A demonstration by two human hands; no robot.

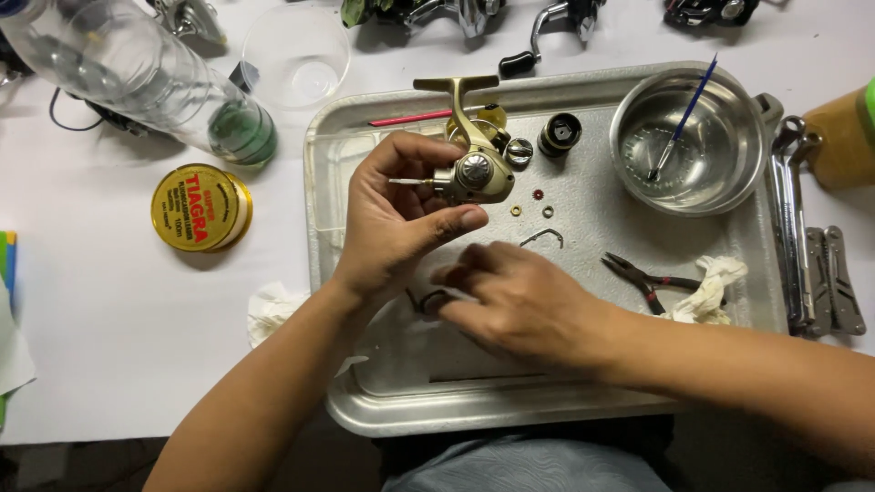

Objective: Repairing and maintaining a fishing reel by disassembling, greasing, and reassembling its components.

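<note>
Left hand (396,219) grips gold reel body (474,173) over metal tray (583,401).

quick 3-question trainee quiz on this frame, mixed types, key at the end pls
1. True or false: the left hand holds the gold reel body above the metal tray.
2. What stands in the steel bowl? A) pliers B) blue-handled brush C) red pen
3. Fill in: the right hand touches a small dark ____ on the tray.

Key: 1 true; 2 B; 3 ring
</note>
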